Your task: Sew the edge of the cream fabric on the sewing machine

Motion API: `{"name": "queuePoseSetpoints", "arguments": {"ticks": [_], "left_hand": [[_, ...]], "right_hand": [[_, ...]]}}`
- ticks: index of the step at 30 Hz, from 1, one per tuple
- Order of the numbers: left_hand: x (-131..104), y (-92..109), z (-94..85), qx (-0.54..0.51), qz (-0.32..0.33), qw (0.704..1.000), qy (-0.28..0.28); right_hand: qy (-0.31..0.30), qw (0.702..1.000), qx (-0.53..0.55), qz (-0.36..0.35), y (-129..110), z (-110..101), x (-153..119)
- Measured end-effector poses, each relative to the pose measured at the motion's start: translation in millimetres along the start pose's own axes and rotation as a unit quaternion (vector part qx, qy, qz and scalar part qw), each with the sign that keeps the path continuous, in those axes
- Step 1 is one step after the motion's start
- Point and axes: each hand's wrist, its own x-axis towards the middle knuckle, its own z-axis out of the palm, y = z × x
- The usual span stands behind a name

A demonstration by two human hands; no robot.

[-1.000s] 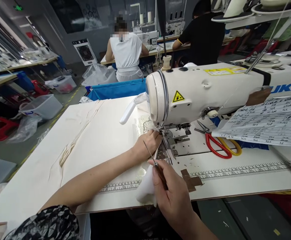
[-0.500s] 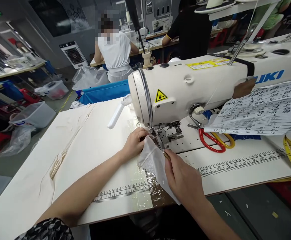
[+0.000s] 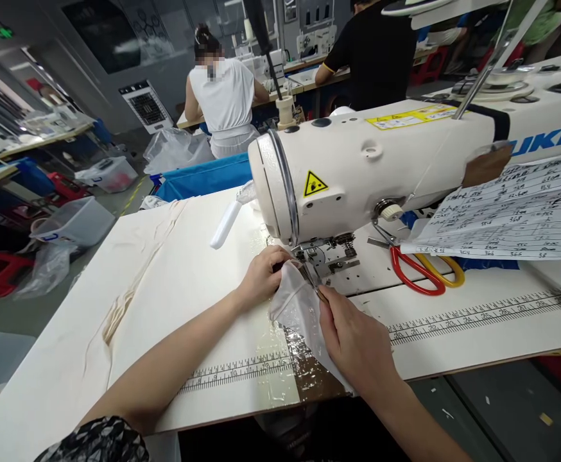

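Head view: left hand (image 3: 261,279) is pinching the upper end of the sheer white fabric (image 3: 296,311). Fabric is lying right of that grip, left of the right hand (image 3: 357,330); long axis is slanting down-right. Left is sitting nearer its upper end. Right grip is clasping an awl (image 3: 315,287). Counting: 1 fabric, 1 awl, 1 sewing machine (image 3: 338,147) beyond both grips.

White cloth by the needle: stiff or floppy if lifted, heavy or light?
Probably floppy: the cloth hangs in soft folds between the hands. Likely light, as it looks thin, almost sheer. A straight lift might tug or catch, since its top end sits close under the sewing machine.
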Motion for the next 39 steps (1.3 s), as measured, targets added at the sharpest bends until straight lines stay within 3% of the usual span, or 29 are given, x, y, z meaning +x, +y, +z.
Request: {"name": "queuePoseSetpoints", "arguments": {"ticks": [14, 30, 39], "left_hand": [[0.4, -6.3, -1.1, 0.076, 0.024, 0.997, -0.011], [3.6, -5.1, -0.2, 0.018, -0.024, 1.000, -0.005], [1.3, -3.6, 0.7, 0.082, 0.039, 0.996, -0.013]], "right_hand": [[-0.014, 1.000, -0.009, -0.012, -1.5, 1.5, 0.7], [-0.009, 1.000, 0.009, 0.010, -1.8, -0.5, -0.6], [-0.016, 1.000, -0.010, 0.000, -1.5, 1.2, -1.0]]}}
